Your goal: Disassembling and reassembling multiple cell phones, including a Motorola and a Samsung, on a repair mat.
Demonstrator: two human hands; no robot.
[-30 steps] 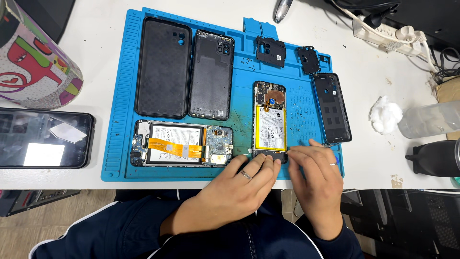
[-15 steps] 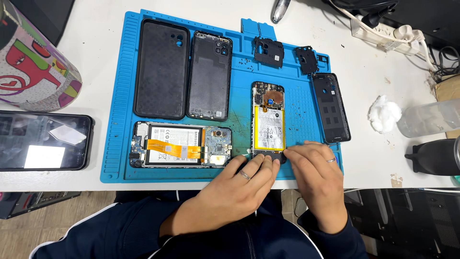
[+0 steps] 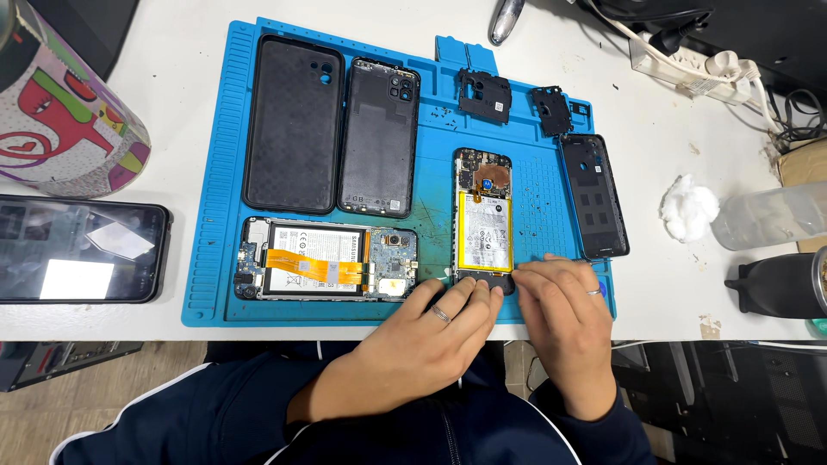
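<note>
An opened phone with a yellow battery (image 3: 482,215) lies upright on the blue work mat (image 3: 215,258). My left hand (image 3: 439,323) rests at the phone's lower end, fingers pressed on its bottom edge. My right hand (image 3: 564,306) touches the same lower end from the right, fingertips on a dark part there. A ring shows on each hand. What lies under the fingertips is hidden.
A second opened phone with an orange ribbon cable (image 3: 327,269) lies sideways at the left. Two black back covers (image 3: 289,125) (image 3: 379,138), another cover (image 3: 594,196) and two small black frame parts (image 3: 484,95) rest on the mat. A phone (image 3: 77,251), a cotton wad (image 3: 687,207) and a clear bottle (image 3: 767,215) flank it.
Both hands stay at the phone's lower end; my right hand has shifted slightly left toward it. The rest is unmoved.
</note>
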